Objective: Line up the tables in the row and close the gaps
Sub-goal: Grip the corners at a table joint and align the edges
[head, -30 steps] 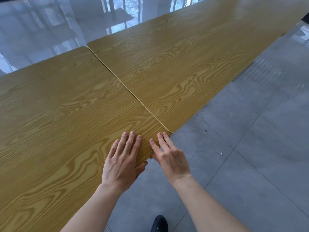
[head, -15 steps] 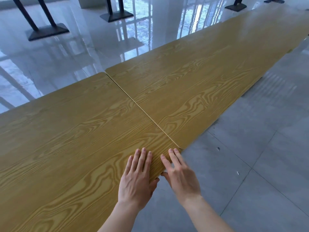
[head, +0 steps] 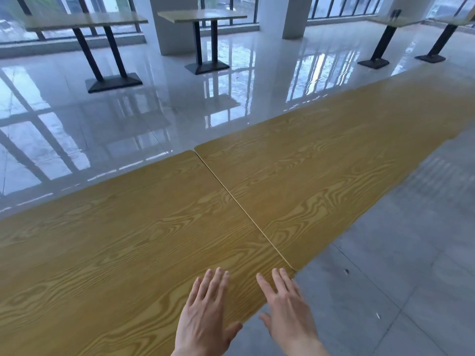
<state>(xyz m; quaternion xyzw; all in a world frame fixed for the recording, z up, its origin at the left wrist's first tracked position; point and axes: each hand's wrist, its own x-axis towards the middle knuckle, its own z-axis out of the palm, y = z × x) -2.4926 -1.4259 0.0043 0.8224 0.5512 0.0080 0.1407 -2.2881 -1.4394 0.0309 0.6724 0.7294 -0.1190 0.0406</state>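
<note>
Two wood-grain tables stand end to end in a row. The near table [head: 115, 240] fills the left and the far table [head: 321, 176] runs off to the upper right. A thin seam [head: 244, 214] shows between them, with the far table's edge slightly offset toward me at the near corner. My left hand [head: 205, 314] lies flat, fingers spread, on the near table's front edge. My right hand [head: 288, 307] is flat too, fingertips at the near table's corner beside the seam, palm over the floor. Neither hand holds anything.
Grey tiled floor [head: 385, 291] lies to my right. Beyond the row is glossy pale floor [head: 154, 111]. Other tables on black pedestal bases [head: 114, 82] [head: 207, 66] [head: 374, 62] stand near the windows, with white pillars [head: 177, 24] between them.
The view has tilted upward, so the room's far tables and windows now show. Both hands stay flat at the near table's corner, now slightly further apart.
</note>
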